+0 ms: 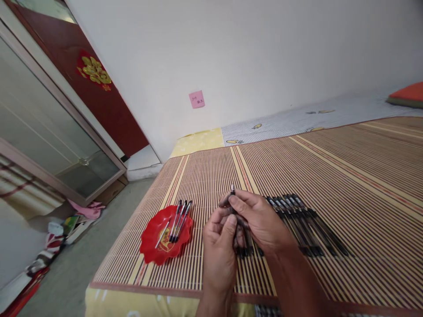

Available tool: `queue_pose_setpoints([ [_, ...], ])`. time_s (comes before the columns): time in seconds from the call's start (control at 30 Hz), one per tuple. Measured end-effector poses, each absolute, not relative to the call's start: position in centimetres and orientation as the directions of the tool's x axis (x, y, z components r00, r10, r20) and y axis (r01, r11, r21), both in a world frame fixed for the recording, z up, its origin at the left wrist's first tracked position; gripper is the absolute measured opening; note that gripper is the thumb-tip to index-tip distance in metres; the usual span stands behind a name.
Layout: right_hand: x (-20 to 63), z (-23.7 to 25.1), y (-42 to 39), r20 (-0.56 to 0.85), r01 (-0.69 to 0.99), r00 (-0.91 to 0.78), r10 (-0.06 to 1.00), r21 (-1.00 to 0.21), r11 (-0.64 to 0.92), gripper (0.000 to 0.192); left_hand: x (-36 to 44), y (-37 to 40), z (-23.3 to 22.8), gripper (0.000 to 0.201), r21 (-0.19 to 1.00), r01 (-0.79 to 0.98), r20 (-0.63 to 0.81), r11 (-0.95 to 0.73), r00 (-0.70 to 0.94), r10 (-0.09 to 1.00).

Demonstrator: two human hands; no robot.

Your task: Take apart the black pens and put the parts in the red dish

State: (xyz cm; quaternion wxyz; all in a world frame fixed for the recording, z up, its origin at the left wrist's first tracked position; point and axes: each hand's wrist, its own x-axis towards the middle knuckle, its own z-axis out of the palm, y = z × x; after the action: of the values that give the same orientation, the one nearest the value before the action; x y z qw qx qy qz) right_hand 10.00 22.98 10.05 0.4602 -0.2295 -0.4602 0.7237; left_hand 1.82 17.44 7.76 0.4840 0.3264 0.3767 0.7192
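Your left hand (220,246) rises from the bottom edge, wrist nearest the lens, fingers curled and closed around the lower part of a pen (233,193). Your right hand (259,220) comes in from the lower right, forearm slanting up-left, thumb and forefinger pinched on the same pen's upper part. One pen held, upright, its metal tip poking out above your fingers; most of the barrel is hidden by both hands. Hands touch each other, raised just above the striped mat (346,176).

Right of your hands: a row of black pens (304,224) lying side by side on the mat, too tightly packed to count exactly, roughly ten. More dark pens lie under your hands; number cannot be told.

Left of your hands: one red dish (150,246) with a wavy rim, on the mat near its front edge. In it, three black pens (180,215) together, leaning on the far rim, plus one thin refill (162,234) beside them.

Far off: one pink note (197,99) on the white wall.
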Motion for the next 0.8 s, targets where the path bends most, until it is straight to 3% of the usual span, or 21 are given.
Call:
queue_pose_setpoints([
  [0.2, 9.2, 10.1, 22.8, 0.134, -0.34, -0.391, 0.911, -0.94, -0.007, 0.03, 1.9, 16.9, 7.9, 0.015, 0.955, -0.053, 0.228, -0.291, -0.495, 0.838],
  [0.4, 8.5, 9.8, 22.8, 0.256, -0.237, -0.296, 0.92, -0.953, 0.189, 0.025, 2.4, 16.9, 7.8, 0.016, 0.956, 0.014, 0.254, -0.293, -0.539, 0.803],
  [0.5, 8.3, 9.3, 22.9, 0.226, -0.244, -0.282, 0.932, -0.957, 0.158, 0.025, 2.5, 17.3, 7.7, 0.018, 0.951, -0.085, 0.208, -0.298, -0.538, 0.817],
  [0.63, 8.9, 8.8, 23.5, 0.095, -0.336, -0.469, 0.878, -0.939, -0.078, 0.028, 2.0, 17.7, 7.9, 0.026, 0.866, -0.412, 0.076, -0.283, -0.452, 0.889],
  [0.8, 10.4, 8.5, 24.1, 0.174, -0.47, -0.523, 0.835, -0.875, -0.112, 0.028, 1.2, 17.3, 8.7, 0.034, 0.734, -0.667, -0.044, -0.128, -0.236, 0.971],
])
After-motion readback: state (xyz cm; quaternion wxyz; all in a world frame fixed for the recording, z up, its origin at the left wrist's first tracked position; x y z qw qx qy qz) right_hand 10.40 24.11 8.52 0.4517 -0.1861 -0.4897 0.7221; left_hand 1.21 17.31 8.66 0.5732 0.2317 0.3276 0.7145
